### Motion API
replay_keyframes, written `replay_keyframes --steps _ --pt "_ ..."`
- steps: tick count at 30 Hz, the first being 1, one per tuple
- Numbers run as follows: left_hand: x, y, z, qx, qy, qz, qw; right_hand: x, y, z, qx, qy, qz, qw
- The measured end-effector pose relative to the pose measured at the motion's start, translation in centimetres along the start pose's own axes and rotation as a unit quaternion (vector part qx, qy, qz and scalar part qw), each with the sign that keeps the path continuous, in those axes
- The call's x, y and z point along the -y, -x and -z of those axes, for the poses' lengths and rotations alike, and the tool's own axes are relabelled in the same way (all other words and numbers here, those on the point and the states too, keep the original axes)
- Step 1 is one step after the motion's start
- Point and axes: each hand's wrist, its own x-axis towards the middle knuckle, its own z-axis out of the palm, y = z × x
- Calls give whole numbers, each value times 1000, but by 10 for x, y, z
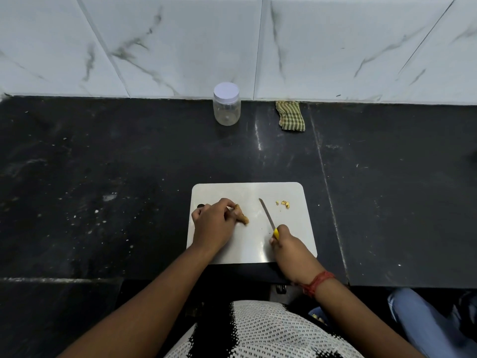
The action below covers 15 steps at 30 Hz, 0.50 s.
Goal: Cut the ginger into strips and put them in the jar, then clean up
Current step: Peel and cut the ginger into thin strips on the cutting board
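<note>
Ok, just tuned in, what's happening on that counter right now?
A person is cutting ginger on a white cutting board. The left hand holds the ginger root down on the board, while the right hand grips a yellow-handled knife, its blade off to the right of the root. A few cut bits lie near the board's far right corner. The jar stands by the wall, lid on, with a checked cloth beside it.

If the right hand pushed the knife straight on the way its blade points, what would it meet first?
Probably nothing on the white cutting board. The right hand aims the yellow-handled knife up-left, between the ginger root and the small cut ginger bits; far beyond stands the clear white-lidded jar.
</note>
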Motion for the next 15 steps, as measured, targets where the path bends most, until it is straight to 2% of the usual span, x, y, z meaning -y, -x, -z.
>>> replay_keyframes --steps 12,15 --pt "-6 3 0 -8 -91 -50 995 17 -2 -5 29 -12 20 999" --pt "-7 3 -2 -10 -65 -43 997 18 -3 -9 32 -9 26 999"
